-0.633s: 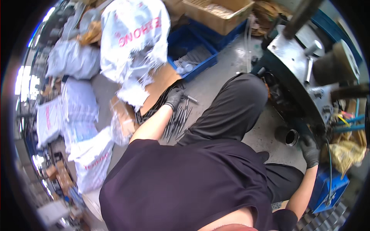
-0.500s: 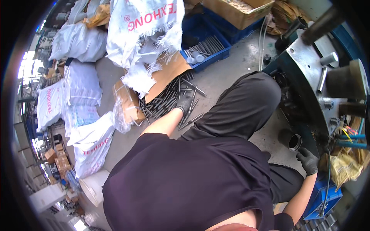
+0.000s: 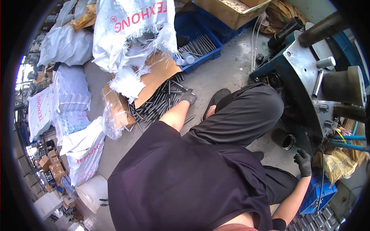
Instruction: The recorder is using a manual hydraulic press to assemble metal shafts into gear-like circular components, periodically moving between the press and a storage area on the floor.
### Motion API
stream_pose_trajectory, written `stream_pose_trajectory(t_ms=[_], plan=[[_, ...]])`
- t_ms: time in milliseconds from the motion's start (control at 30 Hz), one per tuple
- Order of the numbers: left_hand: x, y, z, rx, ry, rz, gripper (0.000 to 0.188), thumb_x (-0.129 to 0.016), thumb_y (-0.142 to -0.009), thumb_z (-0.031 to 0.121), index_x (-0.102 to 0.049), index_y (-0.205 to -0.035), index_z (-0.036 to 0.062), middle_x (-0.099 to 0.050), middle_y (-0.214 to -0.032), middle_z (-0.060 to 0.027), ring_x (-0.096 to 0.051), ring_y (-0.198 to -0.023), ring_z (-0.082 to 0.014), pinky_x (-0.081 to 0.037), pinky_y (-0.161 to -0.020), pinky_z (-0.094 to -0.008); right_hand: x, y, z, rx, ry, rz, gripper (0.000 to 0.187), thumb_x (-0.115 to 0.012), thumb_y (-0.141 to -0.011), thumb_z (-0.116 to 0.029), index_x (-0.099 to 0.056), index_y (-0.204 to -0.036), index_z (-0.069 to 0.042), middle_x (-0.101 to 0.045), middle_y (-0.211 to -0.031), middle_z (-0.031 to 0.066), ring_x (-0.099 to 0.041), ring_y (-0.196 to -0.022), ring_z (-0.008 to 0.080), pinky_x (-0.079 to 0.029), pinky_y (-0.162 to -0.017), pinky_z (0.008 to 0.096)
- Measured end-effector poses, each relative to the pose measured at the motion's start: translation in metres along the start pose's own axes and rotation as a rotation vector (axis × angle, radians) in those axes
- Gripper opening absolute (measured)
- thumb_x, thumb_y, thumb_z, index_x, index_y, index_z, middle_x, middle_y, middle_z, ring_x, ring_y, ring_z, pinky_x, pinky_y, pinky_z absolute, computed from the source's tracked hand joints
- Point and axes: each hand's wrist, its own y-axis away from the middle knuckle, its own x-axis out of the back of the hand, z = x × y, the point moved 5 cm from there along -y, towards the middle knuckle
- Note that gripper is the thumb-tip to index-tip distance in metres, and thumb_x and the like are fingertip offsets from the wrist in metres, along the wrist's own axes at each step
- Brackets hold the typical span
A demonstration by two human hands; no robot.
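Left hand [image 3: 189,97] shifted to the metal rods' [image 3: 155,109] three o'clock, grip unclear; loose hold could scatter them; right hand [image 3: 303,161] released.

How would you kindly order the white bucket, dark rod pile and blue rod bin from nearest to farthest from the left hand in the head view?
1. Dark rod pile: left of the left hand.
2. Blue rod bin: ahead of the hand.
3. White bucket: at lower left.
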Motion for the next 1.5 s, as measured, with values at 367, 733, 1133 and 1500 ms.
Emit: stream_pose_trajectory(t_ms=[367, 733, 1133, 1500], plan=[[0.055, 0.017, 0.043, -0.439, 0.085, 0.594, 0.030, -0.065, -0.096, 0.016, -0.068, -0.125, 0.0077, -0.073, -0.112, -0.0207, -0.071, -0.102, -0.0379, -0.054, -0.095, -0.0460, -0.001, 0.034, -0.040, 0.132, 0.186, 0.127, 0.034, -0.068, -0.093, -0.015, -0.070, -0.119, 0.005, -0.075, -0.093, 0.0138, -0.071, -0.078, 0.0199, -0.057, -0.074, 0.0333], [0.214, 0.211, 0.420, -1.284, 1.012, 0.181, 0.015, -0.065, -0.105, 0.015, -0.062, -0.116, 0.0039, -0.069, -0.105, -0.0069, -0.065, -0.092, -0.0136, -0.054, -0.083, -0.0300, 0.077, 0.046, -0.152, 0.770, 0.289, 0.600, 0.029, -0.075, -0.091, -0.011, -0.072, -0.118, -0.004, -0.071, -0.097, 0.0145, -0.070, -0.088, 0.0235, -0.056, -0.078, 0.0358], [0.128, 0.249, 0.609, -1.341, 1.058, -0.014, 0.021, -0.067, -0.104, 0.015, -0.065, -0.121, 0.0030, -0.068, -0.099, -0.0021, -0.060, -0.088, -0.0096, -0.050, -0.080, -0.0266, 0.100, -0.005, -0.133, 0.631, 0.168, 1.201, 0.035, -0.076, -0.082, -0.013, -0.072, -0.116, -0.005, -0.068, -0.122, 0.0178, -0.065, -0.114, 0.0379, -0.053, -0.100, 0.0462], [0.065, 0.232, 0.610, -1.172, 0.454, -0.006, 0.027, -0.062, -0.103, 0.012, -0.060, -0.130, 0.0056, -0.068, -0.105, -0.0067, -0.062, -0.096, -0.0147, -0.052, -0.088, -0.0320, 0.101, -0.036, -0.132, 0.600, 0.126, 1.189, 0.030, -0.079, -0.080, -0.009, -0.075, -0.109, -0.010, -0.071, -0.123, 0.0159, -0.068, -0.110, 0.0359, -0.055, -0.097, 0.0440]])
